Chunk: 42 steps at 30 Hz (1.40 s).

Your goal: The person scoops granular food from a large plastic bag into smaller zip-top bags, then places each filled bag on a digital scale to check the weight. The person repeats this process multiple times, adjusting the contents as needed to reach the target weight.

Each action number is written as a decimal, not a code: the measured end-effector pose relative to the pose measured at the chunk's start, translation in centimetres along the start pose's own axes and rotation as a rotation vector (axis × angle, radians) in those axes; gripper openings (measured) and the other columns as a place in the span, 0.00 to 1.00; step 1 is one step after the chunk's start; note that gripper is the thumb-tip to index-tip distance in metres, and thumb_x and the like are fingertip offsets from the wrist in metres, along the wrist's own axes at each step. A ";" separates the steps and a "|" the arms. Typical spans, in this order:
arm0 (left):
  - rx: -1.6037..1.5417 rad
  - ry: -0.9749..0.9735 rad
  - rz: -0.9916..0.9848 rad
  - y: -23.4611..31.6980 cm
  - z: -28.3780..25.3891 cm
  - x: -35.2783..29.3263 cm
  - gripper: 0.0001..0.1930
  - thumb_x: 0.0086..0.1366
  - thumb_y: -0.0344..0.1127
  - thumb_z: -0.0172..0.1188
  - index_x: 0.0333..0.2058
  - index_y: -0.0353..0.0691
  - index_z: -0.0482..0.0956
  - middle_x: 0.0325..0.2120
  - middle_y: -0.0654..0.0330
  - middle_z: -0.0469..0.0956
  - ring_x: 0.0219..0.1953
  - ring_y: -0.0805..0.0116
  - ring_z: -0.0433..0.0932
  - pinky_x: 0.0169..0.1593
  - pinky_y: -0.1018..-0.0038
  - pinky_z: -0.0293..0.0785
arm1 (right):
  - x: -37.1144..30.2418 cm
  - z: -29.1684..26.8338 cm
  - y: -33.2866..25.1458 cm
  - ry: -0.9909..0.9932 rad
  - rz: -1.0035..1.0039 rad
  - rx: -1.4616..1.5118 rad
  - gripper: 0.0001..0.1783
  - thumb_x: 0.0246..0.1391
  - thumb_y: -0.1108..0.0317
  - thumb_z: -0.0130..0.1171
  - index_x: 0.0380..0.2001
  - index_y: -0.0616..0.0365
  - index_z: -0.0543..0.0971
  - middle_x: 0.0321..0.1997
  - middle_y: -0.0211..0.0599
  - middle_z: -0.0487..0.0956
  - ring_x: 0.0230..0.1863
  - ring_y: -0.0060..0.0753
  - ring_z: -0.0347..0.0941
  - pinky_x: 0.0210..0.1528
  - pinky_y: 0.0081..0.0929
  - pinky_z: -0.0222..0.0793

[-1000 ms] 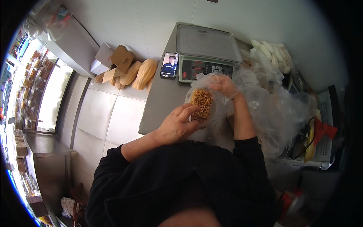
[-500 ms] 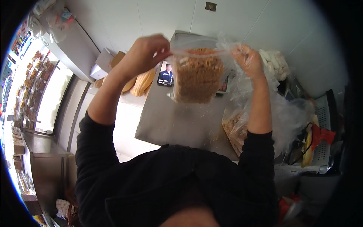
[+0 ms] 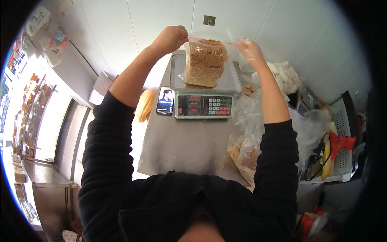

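Note:
A clear zip bag (image 3: 186, 72) with a red seal strip holds stacked brown, crumbly-looking blocks (image 3: 205, 64). Its lower end is over the metal pan of a digital scale (image 3: 204, 105); whether it rests there I cannot tell. My left hand (image 3: 172, 39) pinches the bag's upper left corner. On the other side my right hand (image 3: 250, 51), in what looks like a thin clear plastic glove, grips the upper right corner. Between them the bag's mouth is stretched wide. The scale stands on a steel table (image 3: 181, 149), its keypad facing me.
Left of the scale lies a phone (image 3: 165, 101) with a lit screen. Yellowish gourds (image 3: 145, 105) sit beyond the table's left edge. Loose clear plastic (image 3: 300, 133) and an open bag of brown pieces (image 3: 244, 157) are on the right. A black crate (image 3: 344, 137) stands farther right.
Both hands have moved away from me with the bag, which is now over the scale pan. The scale's keypad and display, mostly hidden before, are in plain sight.

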State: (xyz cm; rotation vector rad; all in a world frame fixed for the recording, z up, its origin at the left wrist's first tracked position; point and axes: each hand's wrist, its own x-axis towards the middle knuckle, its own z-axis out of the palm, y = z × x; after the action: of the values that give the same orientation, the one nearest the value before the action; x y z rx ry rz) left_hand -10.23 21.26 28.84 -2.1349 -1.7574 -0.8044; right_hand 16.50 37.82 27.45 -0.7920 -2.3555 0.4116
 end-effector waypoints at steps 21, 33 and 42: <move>-0.651 0.103 -0.097 -6.7 4.2 2.3 0.30 0.63 0.43 0.57 0.60 0.40 0.59 0.54 0.49 0.67 0.50 0.55 0.73 0.51 0.65 0.72 | 4.1 4.2 1.9 0.168 0.368 0.792 0.36 0.59 0.38 0.37 0.56 0.57 0.67 0.55 0.39 0.71 0.53 0.33 0.67 0.53 0.32 0.62; -1.225 -0.024 -0.377 -2.1 18.4 -7.5 0.61 0.44 0.43 0.75 0.65 0.45 0.34 0.61 0.47 0.53 0.63 0.55 0.54 0.64 0.59 0.52 | -3.9 15.9 2.2 0.233 0.603 1.380 0.39 0.61 0.38 0.32 0.62 0.60 0.59 0.64 0.41 0.61 0.62 0.39 0.59 0.65 0.33 0.50; -1.212 0.119 -0.450 -0.4 19.7 -7.3 0.54 0.49 0.34 0.72 0.65 0.45 0.39 0.56 0.56 0.61 0.60 0.65 0.58 0.62 0.66 0.56 | -4.5 18.1 0.9 0.293 0.552 1.496 0.34 0.63 0.44 0.35 0.62 0.58 0.58 0.61 0.38 0.64 0.60 0.36 0.62 0.62 0.32 0.57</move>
State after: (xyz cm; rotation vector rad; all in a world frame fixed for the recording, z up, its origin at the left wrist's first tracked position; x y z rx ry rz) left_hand -6.56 25.82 8.66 -2.0987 -1.9181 -2.5593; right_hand 8.13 34.01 11.17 -0.5871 -0.9608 1.7948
